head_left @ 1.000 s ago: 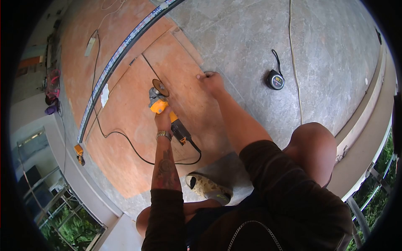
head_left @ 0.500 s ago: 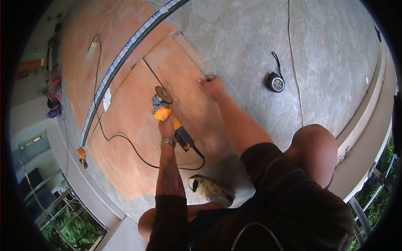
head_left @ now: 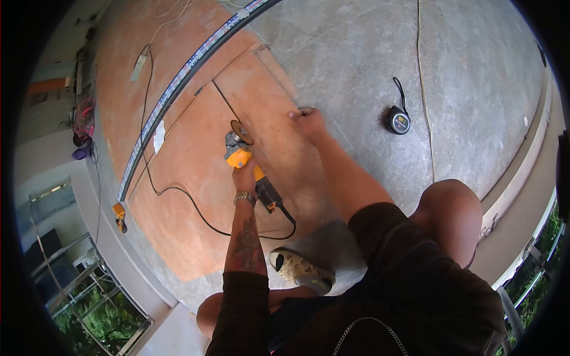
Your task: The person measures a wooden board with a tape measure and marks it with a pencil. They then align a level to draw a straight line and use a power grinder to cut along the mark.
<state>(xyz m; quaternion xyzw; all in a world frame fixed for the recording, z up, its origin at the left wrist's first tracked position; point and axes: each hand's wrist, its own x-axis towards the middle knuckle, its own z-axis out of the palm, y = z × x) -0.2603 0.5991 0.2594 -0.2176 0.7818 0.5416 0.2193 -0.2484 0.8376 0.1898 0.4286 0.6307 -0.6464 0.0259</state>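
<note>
My left hand (head_left: 244,173) is wrapped round the yellow and dark body of an angle grinder (head_left: 238,158). The grinder's brown disc (head_left: 241,132) stands on edge at the lower end of a dark, straight slit (head_left: 224,99) in an orange-brown wooden board (head_left: 279,142). At the board's right edge, my right hand (head_left: 310,123) is closed with the thumb on top; its other fingers are curled and partly hidden. A black power cord (head_left: 196,209) trails from the grinder's rear and loops left over the boards.
A long curved-looking bar with a printed strip (head_left: 178,80) crosses the boards. On the grey floor lie a tape measure (head_left: 398,120) and a pale cable (head_left: 426,101). A yellow and black tool (head_left: 120,217) sits at the left; my shoe (head_left: 297,268) is near the board's lower edge.
The whole view has shifted slightly, so everything appears a little further right. Both hands and the grinder keep about the same place on the board.
</note>
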